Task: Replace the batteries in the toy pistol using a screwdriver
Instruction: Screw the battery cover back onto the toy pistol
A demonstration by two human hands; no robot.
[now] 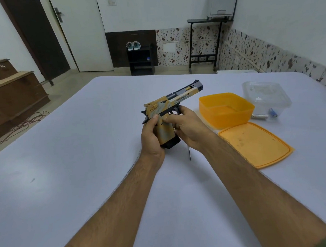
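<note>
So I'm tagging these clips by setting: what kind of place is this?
Probably a room in a home: shoes on a small black rack, a wooden cabinet, and a door behind the white table.

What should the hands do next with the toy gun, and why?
Probably bring the screwdriver tip up to the grip. The left hand grips the toy pistol upright, and the right hand steadies it with the shaft pointing down, unused. No cover looks open yet.

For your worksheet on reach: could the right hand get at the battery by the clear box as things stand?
Probably not at once. The right hand grips the pistol and seemingly a screwdriver, and the orange tub sits before the battery.
</note>
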